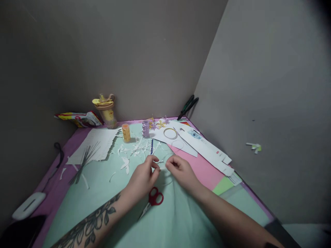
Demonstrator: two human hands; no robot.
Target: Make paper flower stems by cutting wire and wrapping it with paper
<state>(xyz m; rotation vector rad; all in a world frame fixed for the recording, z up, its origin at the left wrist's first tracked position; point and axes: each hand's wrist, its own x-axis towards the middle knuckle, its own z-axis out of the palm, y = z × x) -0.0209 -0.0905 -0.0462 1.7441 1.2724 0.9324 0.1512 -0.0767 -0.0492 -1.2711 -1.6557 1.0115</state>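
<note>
My left hand (144, 175) and my right hand (181, 169) are close together above the green cloth, fingertips facing each other across a small gap. Each is closed in a pinch. A thin pale strand (169, 183) curves beneath the fingertips and seems to run into the right one; a tiny whitish bit shows by the left fingertips, too small to name. Below the hands lie red-handled scissors (155, 197). Just beyond are a dark blue twisted strip (151, 147) and white paper scraps (125, 164).
Orange (126, 133) and purple ribbon spools (146, 128), star-like ornaments (160, 124) and a gold ring (170, 133) stand or lie behind. Grey wires (84, 165) lie left on white paper (91, 144). A cup (107, 113), pliers (188, 106) and flattened carton (204, 144) line the back and right.
</note>
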